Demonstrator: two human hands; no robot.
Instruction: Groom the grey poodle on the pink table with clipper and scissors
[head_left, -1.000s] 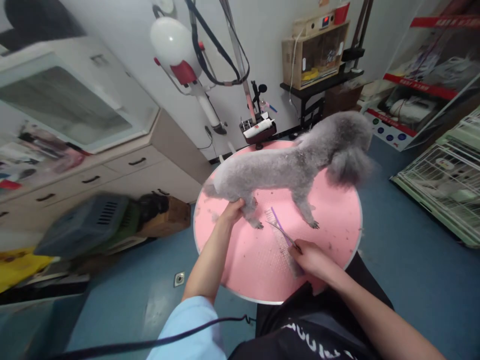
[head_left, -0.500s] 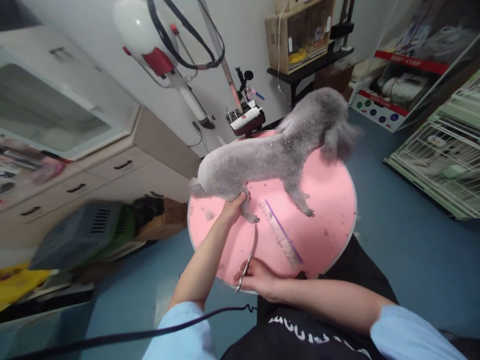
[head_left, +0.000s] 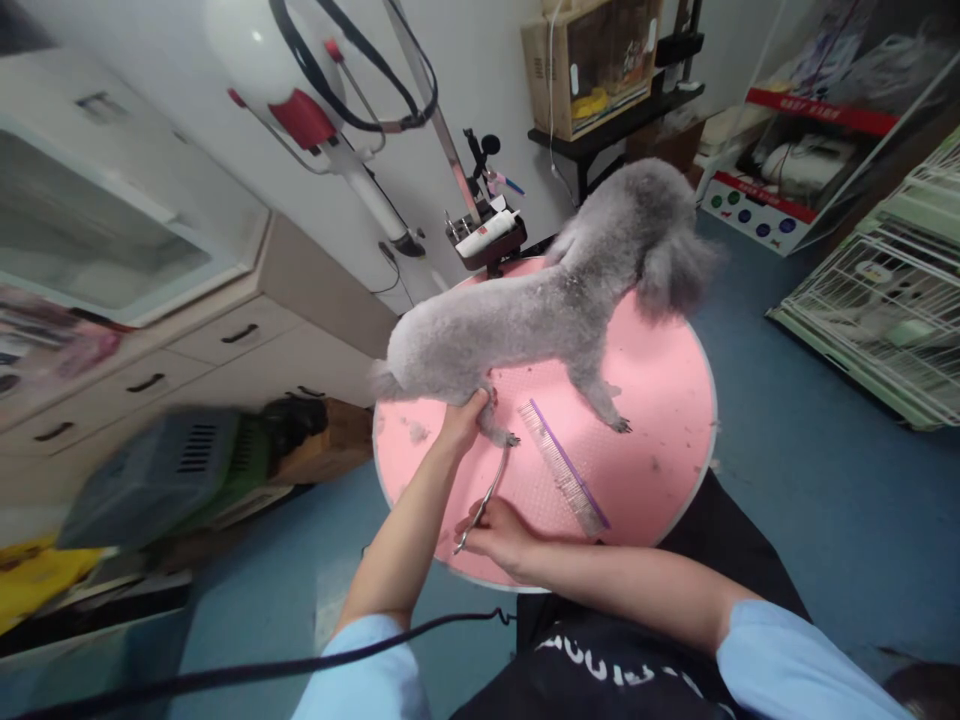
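Note:
A grey, short-clipped dog (head_left: 510, 320) stands on a round pink grooming table (head_left: 660, 420), its head turned toward the far right. My left hand (head_left: 465, 418) is closed around the dog's near hind leg, just above the paw. In my right hand (head_left: 499, 535) is a pair of curved scissors (head_left: 487, 495), with the fingers at the handles and the tips close under that hind paw. The blades look closed together. Between the near front and hind legs lies a metal comb (head_left: 562, 465) with a purple spine, untouched.
Tufts of cut hair (head_left: 418, 432) are scattered on the table. A tool holder (head_left: 487, 235) is fixed at its far edge, below a white dryer (head_left: 277, 80). A black cord (head_left: 300, 665) crosses in front of me. A wire cage (head_left: 885, 320) stands right, drawers (head_left: 240, 335) left.
My right hand has moved up and slightly left, bringing the scissors nearer the hind paw and tilting them more. My left hand keeps its hold on the leg.

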